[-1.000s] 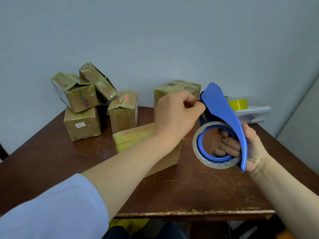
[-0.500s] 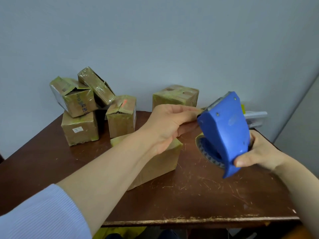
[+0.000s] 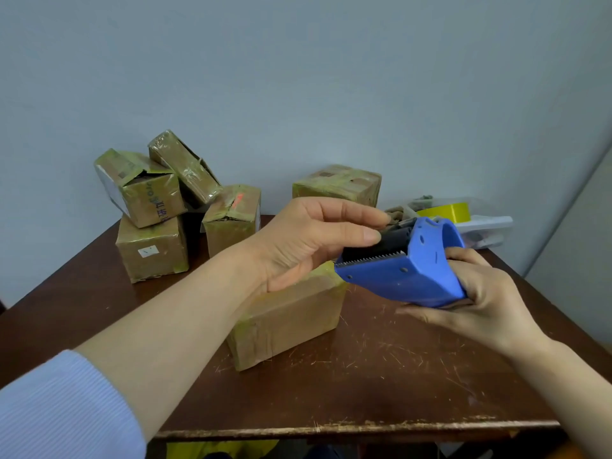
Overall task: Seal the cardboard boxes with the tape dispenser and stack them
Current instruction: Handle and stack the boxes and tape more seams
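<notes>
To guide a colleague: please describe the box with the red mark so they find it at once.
On the brown table, find the pile of boxes at the far left. The box standing just right of that pile is the one: only it bears an orange-red mark on top.

Shown: six cardboard boxes, one blue tape dispenser, one yellow tape roll, one table, and two hands.

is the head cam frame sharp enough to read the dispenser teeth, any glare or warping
Head view: tape dispenser sharp, its saw teeth distinct; light soft and even, only faint shadows on the table; mild sheen on the taped boxes at back left; wide-angle bend tilts the wall corner at right.
</notes>
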A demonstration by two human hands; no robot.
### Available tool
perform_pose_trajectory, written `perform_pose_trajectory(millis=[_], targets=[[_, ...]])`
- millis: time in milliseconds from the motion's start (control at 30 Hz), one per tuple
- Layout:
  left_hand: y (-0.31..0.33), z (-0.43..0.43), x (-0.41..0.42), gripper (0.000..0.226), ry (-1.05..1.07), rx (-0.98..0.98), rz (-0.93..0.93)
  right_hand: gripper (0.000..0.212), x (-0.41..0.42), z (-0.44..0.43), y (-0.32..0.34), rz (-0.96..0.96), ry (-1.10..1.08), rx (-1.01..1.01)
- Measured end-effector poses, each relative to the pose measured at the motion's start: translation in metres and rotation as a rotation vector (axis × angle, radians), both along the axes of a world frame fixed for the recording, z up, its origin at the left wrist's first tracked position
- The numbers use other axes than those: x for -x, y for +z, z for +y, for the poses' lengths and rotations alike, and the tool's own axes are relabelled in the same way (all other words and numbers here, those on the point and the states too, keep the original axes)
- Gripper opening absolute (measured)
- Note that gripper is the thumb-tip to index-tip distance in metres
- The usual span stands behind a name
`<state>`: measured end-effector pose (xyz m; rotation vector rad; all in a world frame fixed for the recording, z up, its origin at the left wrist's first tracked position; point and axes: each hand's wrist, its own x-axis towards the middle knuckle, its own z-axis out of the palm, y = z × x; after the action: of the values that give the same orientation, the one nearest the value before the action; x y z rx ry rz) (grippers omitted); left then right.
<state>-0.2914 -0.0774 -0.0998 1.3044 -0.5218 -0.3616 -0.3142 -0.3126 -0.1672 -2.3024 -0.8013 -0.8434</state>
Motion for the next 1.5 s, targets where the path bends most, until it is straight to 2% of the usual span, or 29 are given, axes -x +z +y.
perform_pose_trajectory(millis=[167,367,500,567,767,900,967,1033,1167,1233,1333,1400,1500], targets=[[0.009,0.000,0.004,0.019,0.046,-0.140,-0.108,0.062,-0.001,0.005,0.000,-0.060,-0.048,0.044],[0.013,0.001,0.002,0.029,0.082,-0.212,-0.151,0.067,-0.001,0.007,0.003,-0.090,-0.078,0.096],[0.012,0.001,0.004,0.011,0.113,-0.325,-0.251,0.064,-0.001,0.007,0.001,-0.109,-0.073,0.103],[0.011,-0.001,0.006,0.011,0.118,-0.362,-0.279,0.062,-0.001,0.008,-0.001,-0.127,-0.071,0.083],[0.012,-0.009,0.006,0.016,0.204,-0.322,-0.179,0.055,0.001,0.014,-0.003,-0.141,-0.051,0.085],[0.016,-0.011,0.003,0.022,0.267,-0.398,-0.273,0.060,0.009,0.016,0.003,0.023,-0.060,0.033],[0.016,-0.010,-0.002,0.025,0.290,-0.444,-0.330,0.051,0.019,0.024,0.016,0.231,-0.041,-0.081],[0.015,-0.007,-0.008,0.025,0.315,-0.474,-0.313,0.048,0.025,0.030,0.028,0.486,0.001,-0.200],[0.010,-0.004,-0.020,0.028,0.326,-0.542,-0.179,0.043,0.026,0.033,0.042,0.695,0.053,-0.236],[0.007,-0.006,-0.025,0.029,0.301,-0.497,-0.070,0.040,0.025,0.033,0.046,0.768,0.089,-0.297],[0.004,-0.012,-0.037,0.042,0.288,-0.356,0.092,0.061,0.021,0.028,0.047,0.878,0.156,-0.469],[0.003,-0.019,-0.046,0.036,0.293,-0.323,0.163,0.072,0.016,0.022,0.045,0.937,0.179,-0.574],[-0.002,-0.029,-0.059,0.027,0.313,-0.307,0.252,0.074,0.014,0.020,0.042,1.000,0.195,-0.658]])
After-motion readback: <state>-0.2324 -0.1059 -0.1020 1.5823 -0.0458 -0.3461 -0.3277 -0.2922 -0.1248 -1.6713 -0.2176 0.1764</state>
